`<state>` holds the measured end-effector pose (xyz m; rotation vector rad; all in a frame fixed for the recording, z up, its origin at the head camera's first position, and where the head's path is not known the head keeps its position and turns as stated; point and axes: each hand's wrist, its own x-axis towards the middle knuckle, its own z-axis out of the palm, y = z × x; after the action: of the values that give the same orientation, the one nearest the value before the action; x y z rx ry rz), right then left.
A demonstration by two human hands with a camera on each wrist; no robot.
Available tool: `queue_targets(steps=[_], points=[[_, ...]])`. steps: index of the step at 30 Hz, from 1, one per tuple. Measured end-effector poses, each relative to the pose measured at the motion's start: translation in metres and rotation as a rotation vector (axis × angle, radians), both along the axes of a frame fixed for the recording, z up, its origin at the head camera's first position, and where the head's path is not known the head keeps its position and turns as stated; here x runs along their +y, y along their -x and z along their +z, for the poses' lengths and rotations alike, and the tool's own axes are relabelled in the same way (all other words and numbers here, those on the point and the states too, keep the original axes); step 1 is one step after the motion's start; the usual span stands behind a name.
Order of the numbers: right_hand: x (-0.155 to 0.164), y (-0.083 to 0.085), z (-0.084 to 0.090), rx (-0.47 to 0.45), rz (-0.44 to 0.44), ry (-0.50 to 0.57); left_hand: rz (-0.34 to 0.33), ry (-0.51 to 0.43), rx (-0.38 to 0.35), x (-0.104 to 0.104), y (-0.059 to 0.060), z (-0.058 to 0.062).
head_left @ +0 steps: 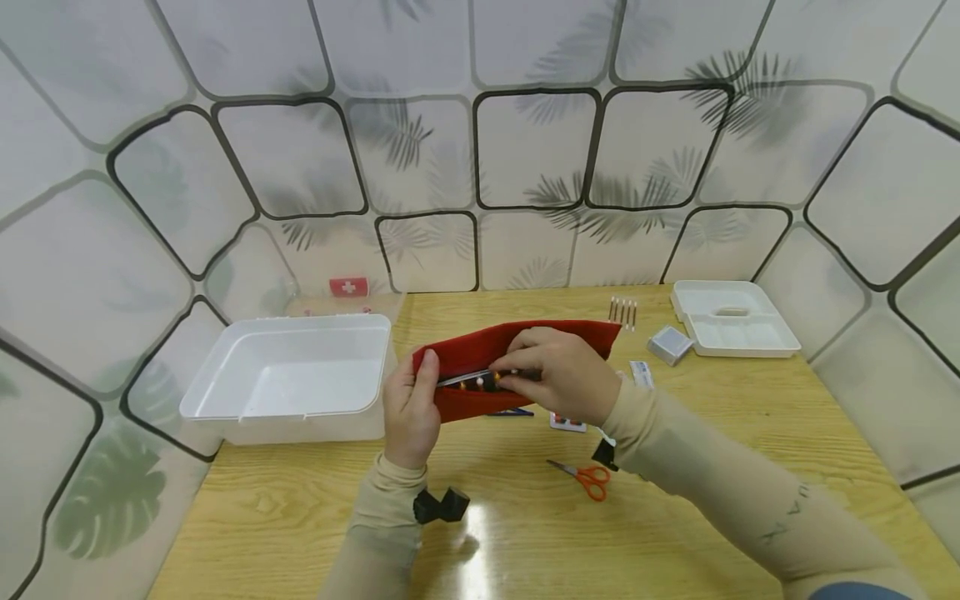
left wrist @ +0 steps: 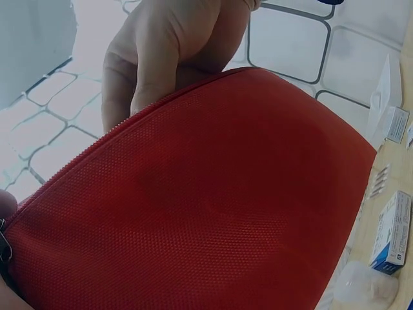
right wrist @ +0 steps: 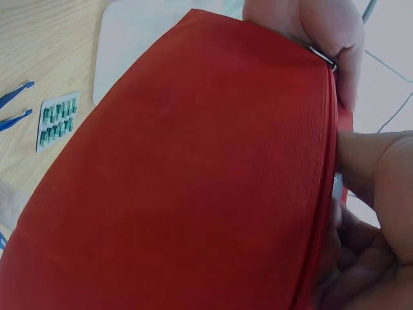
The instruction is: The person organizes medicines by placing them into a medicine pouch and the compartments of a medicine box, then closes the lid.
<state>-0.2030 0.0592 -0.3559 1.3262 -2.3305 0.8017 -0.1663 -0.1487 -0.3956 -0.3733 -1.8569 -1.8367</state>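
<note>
A red zip pouch point(head_left: 450, 354) is held up over the table, its mouth spread toward the head camera. My left hand point(head_left: 411, 412) grips its left end by the zipper, thumb on the near side. The fingers of my right hand point(head_left: 566, 371) reach into the mouth; the right wrist view shows some of them curled there. Their tips are partly hidden, so a hold cannot be made out. Within the mouth lie small orange and white round pieces point(head_left: 480, 382) on something dark, too small to identify. The pouch's outer face point(left wrist: 213, 194) fills much of the left wrist view.
A white tub point(head_left: 375, 392) stands left, a white compartment tray point(head_left: 750, 333) at the back right. Orange-handled scissors point(head_left: 588, 479) lie in front. Cotton swabs point(head_left: 622, 312), a small box point(head_left: 670, 344), a green capsule blister pack point(right wrist: 58, 121) and blue tweezers point(right wrist: 16, 106) lie about.
</note>
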Motion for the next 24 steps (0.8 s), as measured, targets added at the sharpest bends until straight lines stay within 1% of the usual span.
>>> queue_targets(steps=[4, 9, 13, 18, 24], points=[[-0.0039, -0.0008, -0.002, -0.02, 0.008, 0.01, 0.001, 0.005, 0.0, 0.0004, 0.0006, 0.0006], [-0.008, -0.0008, -0.0006, -0.034, -0.01, -0.003, -0.014, -0.012, 0.007, -0.0008, 0.0006, 0.0004], [-0.0091, -0.0005, 0.0025, -0.018, -0.038, -0.04, -0.024, -0.016, 0.021, -0.0012, 0.0003, -0.0001], [-0.009, 0.0008, 0.004, 0.01, -0.045, -0.079, -0.02, -0.036, 0.025, -0.0012, 0.0007, -0.0008], [-0.0106, 0.002, 0.0032, 0.023, -0.084, -0.168, -0.012, -0.045, 0.036, -0.0007, 0.001, -0.0009]])
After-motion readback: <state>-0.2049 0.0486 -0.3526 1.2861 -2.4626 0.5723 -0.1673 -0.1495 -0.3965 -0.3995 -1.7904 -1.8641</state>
